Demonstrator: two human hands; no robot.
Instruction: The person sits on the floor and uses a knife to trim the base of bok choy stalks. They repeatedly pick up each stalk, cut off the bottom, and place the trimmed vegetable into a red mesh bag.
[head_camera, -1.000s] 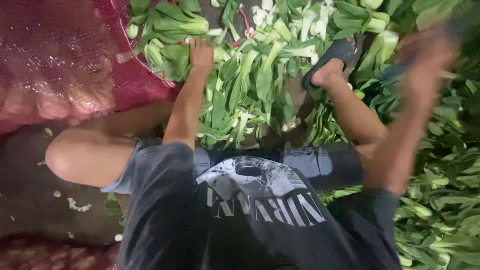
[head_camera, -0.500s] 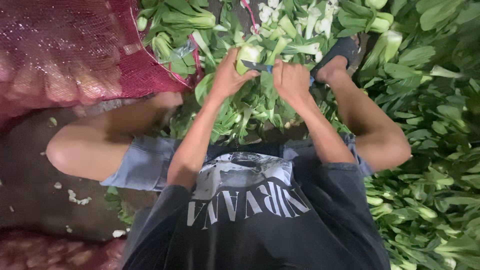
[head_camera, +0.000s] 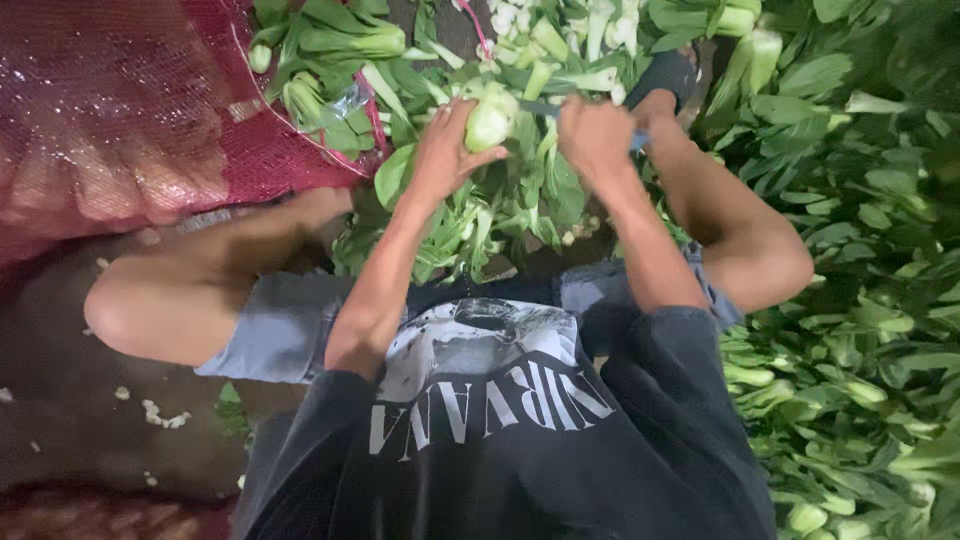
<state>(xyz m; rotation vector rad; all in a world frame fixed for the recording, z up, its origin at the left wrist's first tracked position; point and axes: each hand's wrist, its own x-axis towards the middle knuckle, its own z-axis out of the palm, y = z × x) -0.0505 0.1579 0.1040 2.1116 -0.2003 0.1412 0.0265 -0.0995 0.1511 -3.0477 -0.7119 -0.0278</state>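
Change: both hands sit a little lower and nearer the body than half a second ago, and the stalk has turned so its pale base faces up; a second ago the right arm was swung out wide and the left hand lay flat on the heap.
Bok choy stalk (head_camera: 491, 120): pale green base up, dark leaves hanging down, held above the loose greens between the knees.
Left hand (head_camera: 447, 150): fingers and thumb curled round the stalk's base, holding it firmly.
Knife (head_camera: 548, 108): thin dark blade reaching from the right fist to the stalk's base, touching it.
Right hand (head_camera: 596, 135): closed in a fist round the knife handle; a bit of blue handle shows at the wrist side.
Trimmed heap (head_camera: 480, 220): cut leaves and stalks lying under the hands.
Red net sack (head_camera: 120, 110): spread at the person's left, some bok choy lying at its mouth.
Bok choy pile (head_camera: 860, 250): whole heads stacked thickly along the right.
Sandal (head_camera: 668, 72): dark, on the foot just beyond the right hand.
Ground (head_camera: 60, 400): dark, dotted with pale scraps.
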